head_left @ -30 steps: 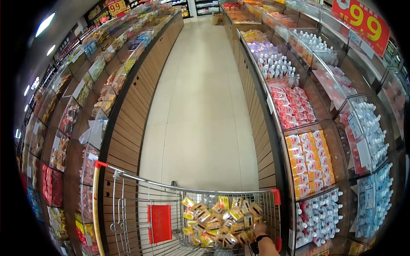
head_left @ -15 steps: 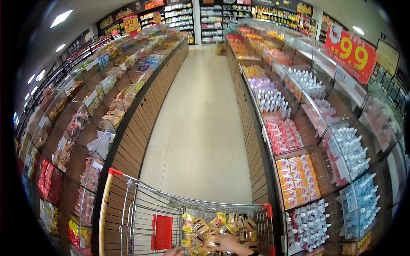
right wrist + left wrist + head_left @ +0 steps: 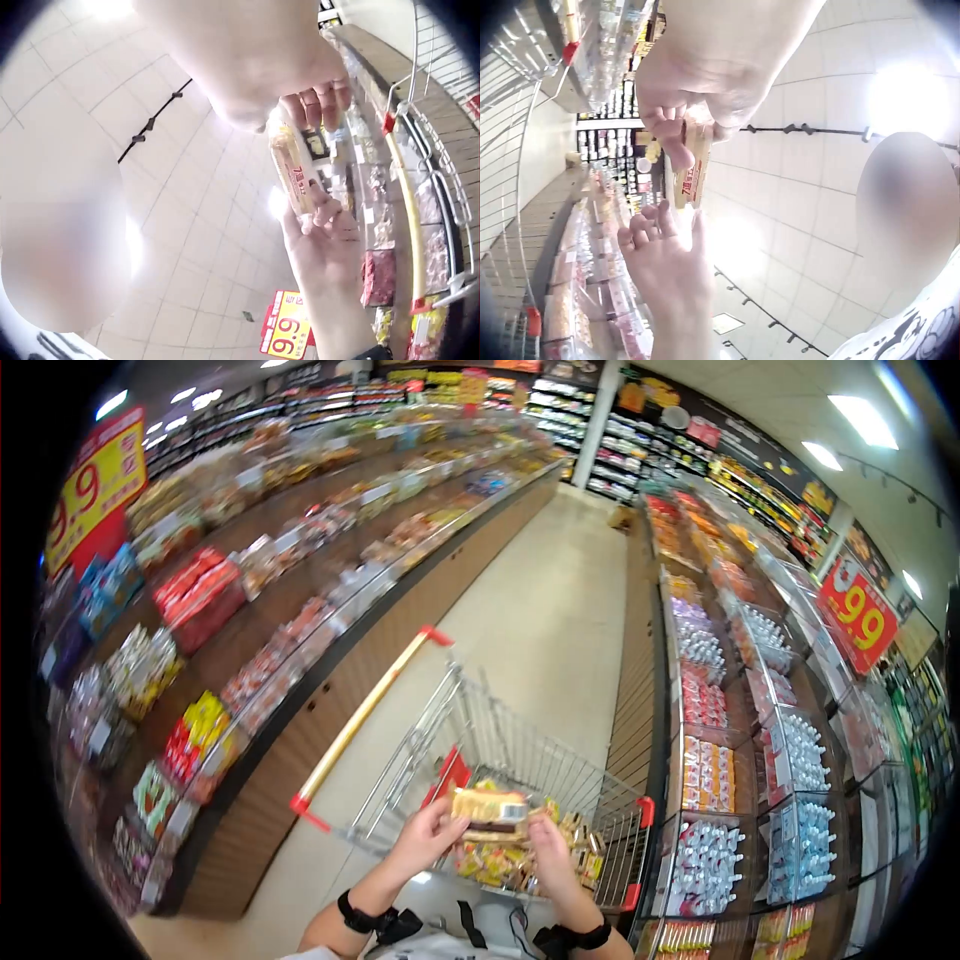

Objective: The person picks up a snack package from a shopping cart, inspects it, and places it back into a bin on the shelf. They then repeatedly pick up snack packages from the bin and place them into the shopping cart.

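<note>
A yellow-and-clear wrapped snack packet (image 3: 490,812) with a dark band and a barcode is held level above the cart. My left hand (image 3: 428,838) grips its left end, thumb on the near side. At the other end, the thumb and fingertips of my right hand (image 3: 555,858) pinch the wrapper's edge. The left wrist view shows the packet (image 3: 693,165) edge-on between my left hand (image 3: 705,90) and my right hand (image 3: 671,262). Red print faces the right wrist camera on the packet (image 3: 292,169). Similar packets (image 3: 492,863) lie piled in the cart below.
The wire cart (image 3: 560,760) has red corners and a yellow handle (image 3: 365,715). Bins of wrapped snacks line the left counter (image 3: 400,605); pouches and packs fill the right counter (image 3: 715,770). A pale floor aisle (image 3: 540,590) runs between them.
The right hand was among the piled packets; now both hands hold one packet above them. The left hand has come fully into view, and the head view has turned left.
</note>
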A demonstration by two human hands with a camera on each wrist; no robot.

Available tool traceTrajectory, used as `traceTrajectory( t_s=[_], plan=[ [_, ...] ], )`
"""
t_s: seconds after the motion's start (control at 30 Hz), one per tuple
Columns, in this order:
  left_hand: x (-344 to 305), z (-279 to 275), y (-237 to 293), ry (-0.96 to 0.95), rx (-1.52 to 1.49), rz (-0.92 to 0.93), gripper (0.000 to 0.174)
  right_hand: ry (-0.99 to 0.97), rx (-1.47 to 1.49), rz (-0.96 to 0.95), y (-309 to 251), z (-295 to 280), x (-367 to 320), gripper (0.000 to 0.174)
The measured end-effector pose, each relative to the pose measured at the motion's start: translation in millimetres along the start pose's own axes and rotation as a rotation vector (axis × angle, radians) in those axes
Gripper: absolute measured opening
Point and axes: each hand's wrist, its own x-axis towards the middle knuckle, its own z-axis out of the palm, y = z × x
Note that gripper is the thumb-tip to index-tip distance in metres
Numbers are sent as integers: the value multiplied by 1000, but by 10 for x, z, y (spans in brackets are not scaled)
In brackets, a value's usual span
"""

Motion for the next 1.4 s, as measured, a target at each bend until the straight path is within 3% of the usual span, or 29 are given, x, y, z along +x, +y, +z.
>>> traceTrajectory(
  t_s=[0.1,0.27,0.63,0.67,0.77,0.87,0.9,1.0,1.03,1.07,1.17,1.27,1.4],
  plan=[
    [-590,-63,272,-16,-33,72,20,-125,-194,-383,-191,418,-450,26],
    [-1268,-33,485,-115,9,170,14,-70,-101,-504,-248,743,-1110,26],
    [-1689,739,421,-474,18,208,15,240,-140,-624,-185,298,-2280,36],
    [-1701,813,415,-495,18,171,16,259,-170,-647,-170,230,-2343,38],
    [-1694,1130,402,-597,-62,14,26,381,150,-634,53,-17,-2547,40],
    [-1591,1493,74,-820,-302,-226,30,194,121,-828,-219,-403,-2920,40],
    [-1578,1654,-2,-962,-320,-275,31,261,63,-800,-395,-469,-3089,34],
    [-1667,2267,-309,-1294,-337,-492,33,324,-600,-589,-419,-988,-3599,39],
    [-1742,2466,-394,-1206,-228,-575,37,320,-826,-737,-402,-1155,-3769,42],
    [-1786,2653,-529,-1246,-235,-637,38,361,-825,-751,-443,-1236,-3953,36],
    [-1930,3186,-908,-1349,-159,-805,38,361,-915,-714,-336,-1638,-4552,34],
    [-2104,3593,-1161,-1405,23,-923,36,475,-742,-508,-260,-1686,-4991,29],
    [-2289,4092,-1330,-1414,60,-1039,36,405,-771,-545,-67,-1999,-5378,32]
  ],
)
